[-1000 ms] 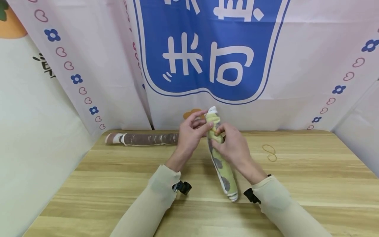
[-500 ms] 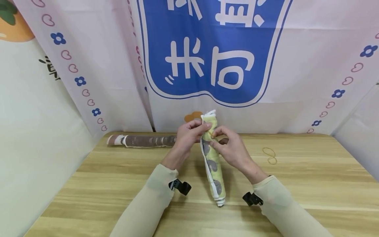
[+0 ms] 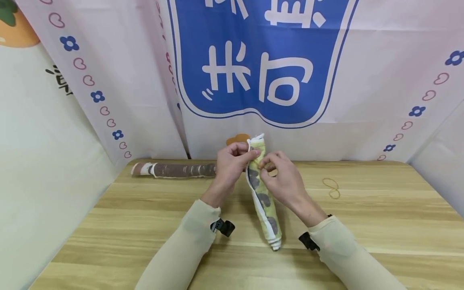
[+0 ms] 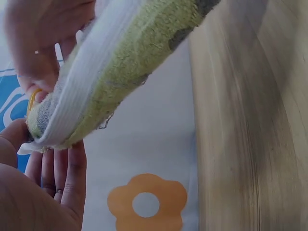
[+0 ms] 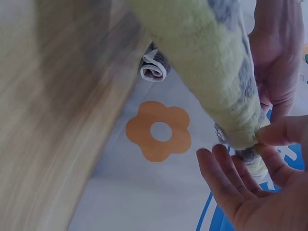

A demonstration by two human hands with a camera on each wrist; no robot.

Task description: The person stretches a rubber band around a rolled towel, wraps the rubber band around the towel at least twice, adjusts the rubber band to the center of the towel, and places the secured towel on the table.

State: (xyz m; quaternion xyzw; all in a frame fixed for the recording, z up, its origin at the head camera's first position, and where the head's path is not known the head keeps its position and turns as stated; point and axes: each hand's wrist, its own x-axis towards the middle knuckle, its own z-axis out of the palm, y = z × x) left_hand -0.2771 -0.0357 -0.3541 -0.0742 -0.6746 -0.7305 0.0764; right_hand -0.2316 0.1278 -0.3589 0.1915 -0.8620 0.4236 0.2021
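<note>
A rolled towel [image 3: 266,201], yellow with grey patches and a white edge, stands slanted between the two hands in the head view. My left hand [image 3: 231,166] grips it near its upper end, thumb across the front and fingers behind. On the other side, thumb and forefinger of my right hand [image 3: 286,177] pinch a yellow rubber band [image 4: 32,98] at that same end, as the left wrist view shows. The band's full path round the roll is hidden by fingers. In the right wrist view the right hand's other fingers [image 5: 226,178] spread beside the roll.
A brown rolled towel [image 3: 181,170] lies along the back left of the wooden table [image 3: 119,225], partly behind the left hand. One loose rubber band [image 3: 331,188], twisted into a figure eight, lies at the right. A printed cloth [image 3: 217,133] hangs behind the table.
The yellow roll has turned, so its white edge faces the head camera more. Its lower end swung left, then slightly back right. Both hands stay near the upper end.
</note>
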